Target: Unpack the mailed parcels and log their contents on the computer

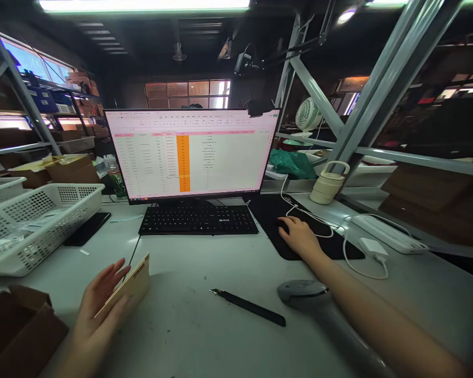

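A brown cardboard box sits left of my left hand, which holds a thin tan packet tilted above the table, thumb on its face. Farther right are the monitor and keyboard, then a black cutter. My right hand curls over a dark, mostly hidden mouse, with a grey scanner nearer me.

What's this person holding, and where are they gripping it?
The left hand holds a thin tan item by its lower end, thumb on the visible face. The right hand rests on what looks like a black mouse.
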The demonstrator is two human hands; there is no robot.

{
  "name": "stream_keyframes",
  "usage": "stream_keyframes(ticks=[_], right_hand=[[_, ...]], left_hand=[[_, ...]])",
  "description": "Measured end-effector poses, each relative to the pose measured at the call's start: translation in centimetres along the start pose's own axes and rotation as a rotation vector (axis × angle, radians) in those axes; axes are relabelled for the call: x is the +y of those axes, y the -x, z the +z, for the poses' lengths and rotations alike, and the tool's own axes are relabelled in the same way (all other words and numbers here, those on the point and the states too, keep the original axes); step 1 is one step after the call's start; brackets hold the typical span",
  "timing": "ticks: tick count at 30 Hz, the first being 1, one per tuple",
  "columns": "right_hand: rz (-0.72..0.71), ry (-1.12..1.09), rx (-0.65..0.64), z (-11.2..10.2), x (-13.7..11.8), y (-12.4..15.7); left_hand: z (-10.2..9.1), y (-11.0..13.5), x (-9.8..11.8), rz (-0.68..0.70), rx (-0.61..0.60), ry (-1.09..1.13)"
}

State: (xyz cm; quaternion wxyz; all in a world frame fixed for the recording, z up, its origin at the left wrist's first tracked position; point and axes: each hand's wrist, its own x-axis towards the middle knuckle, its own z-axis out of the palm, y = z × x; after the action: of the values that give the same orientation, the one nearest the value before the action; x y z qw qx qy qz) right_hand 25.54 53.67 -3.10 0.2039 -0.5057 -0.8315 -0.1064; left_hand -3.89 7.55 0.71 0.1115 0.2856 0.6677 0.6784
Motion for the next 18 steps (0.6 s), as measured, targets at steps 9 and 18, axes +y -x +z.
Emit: stream_keyframes(ticks=[9,18], right_hand=[[-0.049,0.021,0.033,1.7,1.3,-0.6],[-0.066,0.006,0.053,2.9,2.1,-1.0]], left_hand=[[-0.5,-2.5,-3.2,-0.326,-0.083,0.027],[-0.9,-1.6,-2.5,-0.172,-0.004,-0.011]])
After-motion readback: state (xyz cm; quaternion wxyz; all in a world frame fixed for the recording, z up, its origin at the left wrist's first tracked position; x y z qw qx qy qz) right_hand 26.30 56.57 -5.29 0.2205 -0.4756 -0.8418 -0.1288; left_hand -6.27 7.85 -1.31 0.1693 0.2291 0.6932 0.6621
